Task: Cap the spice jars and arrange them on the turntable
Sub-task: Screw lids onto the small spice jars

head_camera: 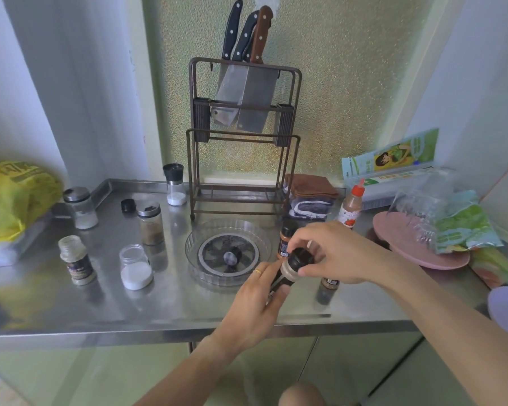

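Observation:
My left hand grips a tilted spice jar of beige powder just right of the clear turntable, which holds no jars. My right hand pinches the jar's black cap on its mouth. An orange jar with a black cap stands behind my hands, and a dark jar stands under my right wrist. To the left stand uncapped jars: a labelled one, a clear one with white powder and a brown one. A loose black cap lies behind them.
A knife rack with cleavers stands behind the turntable, with a salt grinder and a shaker to its left. A red-capped squeeze bottle, folded cloths, pink plates and packets crowd the right. A yellow bag sits far left.

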The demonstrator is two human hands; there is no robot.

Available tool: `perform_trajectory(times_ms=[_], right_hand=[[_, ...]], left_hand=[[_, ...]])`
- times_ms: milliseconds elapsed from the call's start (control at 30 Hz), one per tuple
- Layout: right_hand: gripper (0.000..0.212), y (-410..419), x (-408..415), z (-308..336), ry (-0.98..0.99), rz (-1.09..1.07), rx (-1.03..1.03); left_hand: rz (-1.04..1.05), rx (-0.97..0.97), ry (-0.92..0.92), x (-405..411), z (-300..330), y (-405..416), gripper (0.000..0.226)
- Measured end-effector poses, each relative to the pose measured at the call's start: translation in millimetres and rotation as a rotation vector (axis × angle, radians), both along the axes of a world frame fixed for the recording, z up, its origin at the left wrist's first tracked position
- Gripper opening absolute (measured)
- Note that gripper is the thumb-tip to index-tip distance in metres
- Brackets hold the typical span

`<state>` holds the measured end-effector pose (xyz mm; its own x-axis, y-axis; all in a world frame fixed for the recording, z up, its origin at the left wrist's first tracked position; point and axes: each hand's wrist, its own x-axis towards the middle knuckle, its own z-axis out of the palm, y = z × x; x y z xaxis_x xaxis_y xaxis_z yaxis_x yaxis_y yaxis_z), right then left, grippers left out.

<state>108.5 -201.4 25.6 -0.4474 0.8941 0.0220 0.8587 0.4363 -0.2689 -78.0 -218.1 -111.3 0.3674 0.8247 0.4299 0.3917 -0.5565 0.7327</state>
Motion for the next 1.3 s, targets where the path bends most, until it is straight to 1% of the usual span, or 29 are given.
perform_trajectory(times_ms=[100,233,267,333,433,533,600,700,733,800,833,867,900,967,1000,1067,1100,1133,1167,1200,1233,1300], right_hand=[[0.039,2.7,5.6,1.8,0.088,0.061,-0.040],[0.040,4.1,9.7,2.9,0.223,0.101,-0.099],[0.041,3.8,10.4,3.2,0.249,0.104,-0.100],[0.041,3.7,13.0,5.2,0.273,0.097,-0.094],[0.033,3.2,14.3,8.4,0.272,0.062,-0.119],[0.020,3.5,11.1,5.3,0.128,-0.009,-0.051],[0.028,2.0,11.0,4.9,0.060,-0.045,-0.043],[0.046,0.0,15.5,10.5,0.099,0.016,-0.148],[0.044,-0.1,15.2,11.8,0.085,0.028,-0.155],[0.024,2.0,11.4,10.4,0.000,-0.012,-0.099],[0.021,3.4,8.9,8.8,-0.044,-0.044,-0.077],[0.032,3.6,7.1,7.9,-0.077,-0.056,-0.064],[0.044,2.7,5.9,7.5,-0.082,-0.053,-0.067],[0.052,1.2,6.9,8.1,-0.039,-0.025,-0.102],[0.051,-0.1,7.5,9.6,-0.013,-0.008,-0.126],[0.035,-0.6,5.5,8.7,-0.033,-0.028,-0.112],[0.036,-0.1,4.4,7.4,-0.060,-0.047,-0.089],[0.044,-0.7,3.3,7.0,-0.079,-0.060,-0.075],[0.050,-1.8,2.9,7.3,-0.074,-0.065,-0.078],[0.050,-2.6,3.6,7.8,-0.056,-0.052,-0.093],[0.048,-2.1,5.4,7.9,-0.027,-0.032,-0.111],[0.033,-0.4,6.7,6.9,-0.027,-0.036,-0.097]], left_hand=[[-0.061,-0.094,-0.083,-0.9,2.4,-0.7,0.038],[-0.132,-0.396,-0.356,0.7,6.2,0.0,0.037],[-0.148,-0.453,-0.408,1.4,8.6,0.3,0.037],[-0.173,-0.500,-0.470,2.7,13.0,0.4,0.038],[-0.181,-0.438,-0.439,2.7,15.8,0.0,0.035],[-0.162,-0.337,-0.339,1.6,12.1,0.2,0.034],[-0.145,-0.293,-0.268,1.2,9.5,-0.3,0.036],[-0.120,-0.263,-0.208,1.5,8.5,-0.9,0.036],[-0.110,-0.255,-0.199,1.3,8.4,-1.1,0.036],[-0.100,-0.231,-0.187,0.9,8.0,-1.5,0.037],[-0.100,-0.226,-0.188,0.9,7.4,-1.6,0.037],[-0.102,-0.228,-0.192,1.0,7.4,-1.9,0.037],[-0.101,-0.231,-0.197,1.3,7.3,-1.8,0.037],[-0.102,-0.241,-0.214,2.3,7.2,-1.6,0.036],[-0.103,-0.245,-0.220,2.5,7.3,-1.6,0.035],[-0.099,-0.233,-0.216,2.5,7.2,-1.8,0.035],[-0.099,-0.228,-0.215,2.4,6.9,-1.9,0.035],[-0.102,-0.229,-0.219,2.1,6.5,-2.1,0.036],[-0.105,-0.234,-0.224,2.0,6.0,-1.7,0.036],[-0.105,-0.239,-0.226,1.8,5.8,-1.3,0.037],[-0.101,-0.241,-0.225,1.5,5.8,-1.1,0.037],[-0.096,-0.235,-0.219,0.8,5.4,-0.8,0.036]])
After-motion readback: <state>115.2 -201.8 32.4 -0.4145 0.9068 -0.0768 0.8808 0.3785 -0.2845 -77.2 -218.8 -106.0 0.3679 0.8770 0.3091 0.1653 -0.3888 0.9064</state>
